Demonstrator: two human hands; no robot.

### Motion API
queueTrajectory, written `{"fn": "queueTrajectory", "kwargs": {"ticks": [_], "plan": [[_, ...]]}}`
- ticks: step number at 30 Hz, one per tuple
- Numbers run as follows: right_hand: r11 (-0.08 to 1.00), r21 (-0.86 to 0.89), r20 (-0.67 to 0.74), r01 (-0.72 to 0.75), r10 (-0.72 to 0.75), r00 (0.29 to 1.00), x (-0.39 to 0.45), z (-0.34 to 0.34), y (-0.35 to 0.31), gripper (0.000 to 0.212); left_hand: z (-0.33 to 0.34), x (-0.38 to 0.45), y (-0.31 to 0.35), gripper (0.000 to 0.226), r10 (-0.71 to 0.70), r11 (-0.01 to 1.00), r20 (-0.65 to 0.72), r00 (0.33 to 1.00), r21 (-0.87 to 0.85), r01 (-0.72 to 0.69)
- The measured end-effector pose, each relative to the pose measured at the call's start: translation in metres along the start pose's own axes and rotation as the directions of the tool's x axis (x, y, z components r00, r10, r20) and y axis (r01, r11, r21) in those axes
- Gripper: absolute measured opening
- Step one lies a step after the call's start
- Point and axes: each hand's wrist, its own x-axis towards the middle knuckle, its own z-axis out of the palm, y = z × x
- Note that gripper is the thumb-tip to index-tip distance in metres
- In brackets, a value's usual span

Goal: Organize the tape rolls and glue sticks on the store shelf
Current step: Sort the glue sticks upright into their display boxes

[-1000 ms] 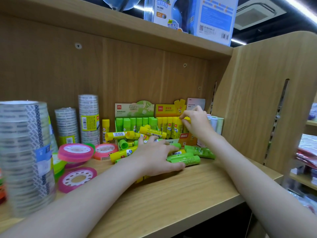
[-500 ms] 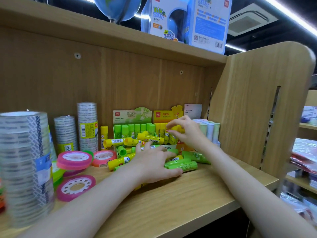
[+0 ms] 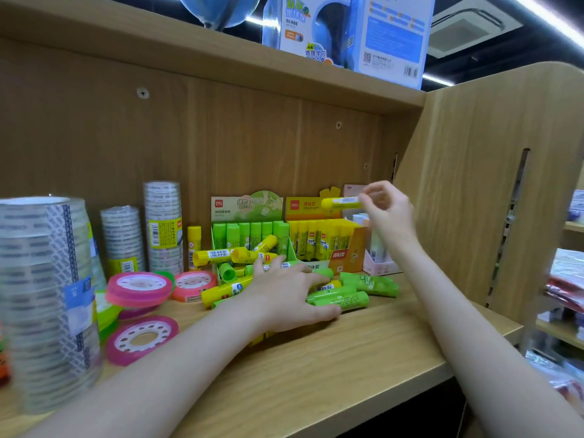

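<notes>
A wooden store shelf (image 3: 363,352) is seen from above, backed by a wood panel and closed on the right by an upright side panel (image 3: 480,172). On the shelf's left side, tall stacks of clear tape rolls (image 3: 162,226) are stood, with flat pink tape rolls (image 3: 139,287) laid in front of them. At the back, a green display box (image 3: 249,222) and a yellow display box (image 3: 322,235) of upright glue sticks are placed side by side. Loose green and yellow glue sticks (image 3: 341,300) are scattered before the boxes. The left hand (image 3: 284,295) is laid flat over this loose pile, its grip relaxed and spread. A yellow glue stick (image 3: 339,203) is pinched level in the raised right hand (image 3: 387,207), above the yellow box. Globe boxes (image 3: 347,30) are stored on the board overhead. Ceiling lights and further shelves are glimpsed at right.
</notes>
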Motion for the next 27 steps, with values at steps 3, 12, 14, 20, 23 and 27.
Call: {"fn": "queueTrajectory", "kwargs": {"ticks": [3,12,14,20,23,27], "plan": [[0.884,0.367,0.007,-0.288,0.307,0.952,0.001,-0.01,0.006,0.006,0.0,0.0,0.0,0.065,0.004,1.0,0.003,1.0,0.008,-0.004],[0.732,0.612,0.196,-0.298,0.224,0.955,0.0,-0.006,0.006,0.044,-0.001,0.0,0.0,0.064,0.0,1.0,0.004,1.0,0.007,0.0],[0.932,0.326,0.21,-0.161,0.095,0.973,-0.003,-0.003,0.006,0.062,0.0,0.001,0.0,0.065,-0.001,1.0,0.005,1.0,0.008,0.001],[1.0,-0.014,0.162,0.016,-0.013,0.987,-0.006,0.007,0.008,0.047,0.0,0.0,0.0,0.065,0.001,1.0,0.005,1.0,0.004,-0.001],[0.958,-0.267,0.233,0.105,-0.041,0.972,-0.006,0.009,0.012,0.043,0.0,0.0,0.0,0.065,0.001,1.0,0.004,1.0,0.003,-0.001],[0.821,-0.538,0.331,0.194,-0.006,0.944,-0.005,0.012,0.015,0.029,0.0,0.001,0.0,0.065,-0.001,1.0,0.001,1.0,0.017,0.001]]}}
